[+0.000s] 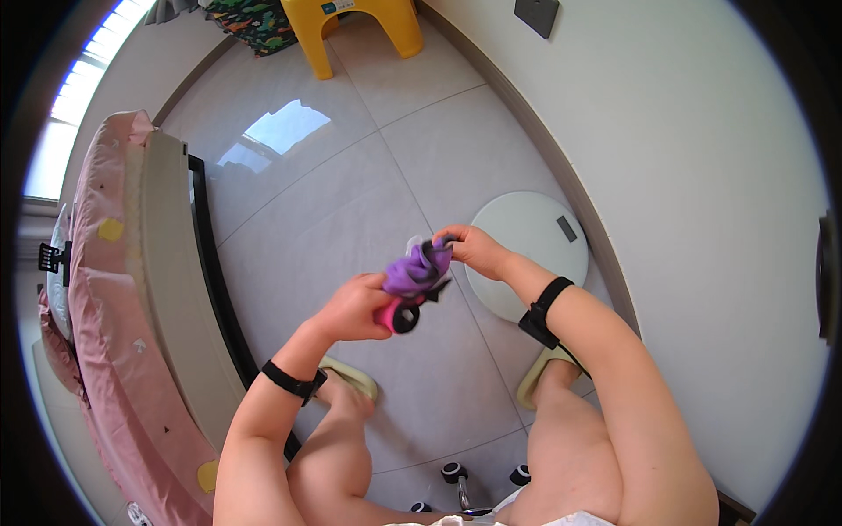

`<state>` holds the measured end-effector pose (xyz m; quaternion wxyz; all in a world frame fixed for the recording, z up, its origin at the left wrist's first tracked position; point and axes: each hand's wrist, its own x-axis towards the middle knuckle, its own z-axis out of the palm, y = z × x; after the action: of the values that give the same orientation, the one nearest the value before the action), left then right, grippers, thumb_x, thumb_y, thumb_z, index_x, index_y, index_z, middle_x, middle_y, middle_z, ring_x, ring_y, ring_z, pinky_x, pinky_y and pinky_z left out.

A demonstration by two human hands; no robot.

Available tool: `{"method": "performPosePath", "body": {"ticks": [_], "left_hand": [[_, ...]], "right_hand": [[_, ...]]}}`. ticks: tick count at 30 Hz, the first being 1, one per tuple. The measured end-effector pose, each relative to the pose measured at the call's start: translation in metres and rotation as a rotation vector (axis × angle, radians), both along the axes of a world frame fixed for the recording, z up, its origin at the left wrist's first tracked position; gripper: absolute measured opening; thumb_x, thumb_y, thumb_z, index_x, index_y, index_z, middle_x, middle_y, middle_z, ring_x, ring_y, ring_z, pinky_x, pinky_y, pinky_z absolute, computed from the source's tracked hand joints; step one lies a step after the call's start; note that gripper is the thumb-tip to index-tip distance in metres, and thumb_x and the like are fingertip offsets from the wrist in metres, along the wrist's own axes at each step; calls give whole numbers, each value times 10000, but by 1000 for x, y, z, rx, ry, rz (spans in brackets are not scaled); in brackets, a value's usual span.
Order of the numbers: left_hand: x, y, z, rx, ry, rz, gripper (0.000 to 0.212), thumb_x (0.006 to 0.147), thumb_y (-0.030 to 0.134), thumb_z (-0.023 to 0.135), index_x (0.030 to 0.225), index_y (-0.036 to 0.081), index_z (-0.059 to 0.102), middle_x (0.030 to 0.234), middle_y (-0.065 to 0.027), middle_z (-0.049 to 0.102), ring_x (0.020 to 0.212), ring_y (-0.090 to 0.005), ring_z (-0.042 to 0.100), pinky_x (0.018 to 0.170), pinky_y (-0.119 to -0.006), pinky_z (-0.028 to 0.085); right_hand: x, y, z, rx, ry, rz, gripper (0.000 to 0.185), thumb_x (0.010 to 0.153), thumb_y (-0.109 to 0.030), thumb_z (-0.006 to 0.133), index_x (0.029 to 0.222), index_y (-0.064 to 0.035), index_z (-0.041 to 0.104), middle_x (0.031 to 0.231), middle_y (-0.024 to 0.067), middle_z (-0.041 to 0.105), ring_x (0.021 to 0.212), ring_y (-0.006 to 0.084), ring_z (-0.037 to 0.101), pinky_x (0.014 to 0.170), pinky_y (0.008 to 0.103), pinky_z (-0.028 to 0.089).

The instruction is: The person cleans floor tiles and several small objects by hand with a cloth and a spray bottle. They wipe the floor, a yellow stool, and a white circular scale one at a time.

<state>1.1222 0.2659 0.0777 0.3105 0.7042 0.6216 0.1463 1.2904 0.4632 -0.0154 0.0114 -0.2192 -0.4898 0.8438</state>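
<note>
A crumpled purple and dark fabric bundle is held between my two hands, above the tiled floor. My left hand grips its near end, together with a bright pink piece that ends in a black ring. The fingers of my right hand pinch the bundle's far right edge. A black pointed bit sticks out on the near side. Something clear and pale shows just behind the fabric. The blur leaves its exact kind unsettled.
A round white bathroom scale lies beneath my right forearm, beside the wall. On the left stands a bed with pink bedding and a black lower frame. A yellow plastic stool is at the far end. Caster wheels show between my legs.
</note>
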Motion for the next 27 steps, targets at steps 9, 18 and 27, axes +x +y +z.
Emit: {"method": "performPosePath", "body": {"ticks": [9,18,27], "left_hand": [[27,-17,-82,-301,508,-586,278,610,231,747,871,140,717,1175,17,524,1186,-217,446,1087,-532,270],[6,-36,-30,-273,45,-50,404,576,198,730,960,83,687,1340,-116,460,1293,-294,380,1042,-558,304],[18,0,-32,-464,-458,733,368,673,220,706,902,-54,615,802,-138,628,691,-276,634,643,-346,517]], "right_hand": [[6,-63,-45,1036,-68,441,274,685,-63,583,930,-134,685,877,87,664,916,308,609,795,408,486],[17,-55,-25,1027,-629,414,234,737,-244,650,848,-39,646,861,149,666,827,313,640,719,424,508],[25,-74,16,731,-466,159,375,764,-378,632,996,-83,628,932,96,668,854,249,642,737,373,499]]}}
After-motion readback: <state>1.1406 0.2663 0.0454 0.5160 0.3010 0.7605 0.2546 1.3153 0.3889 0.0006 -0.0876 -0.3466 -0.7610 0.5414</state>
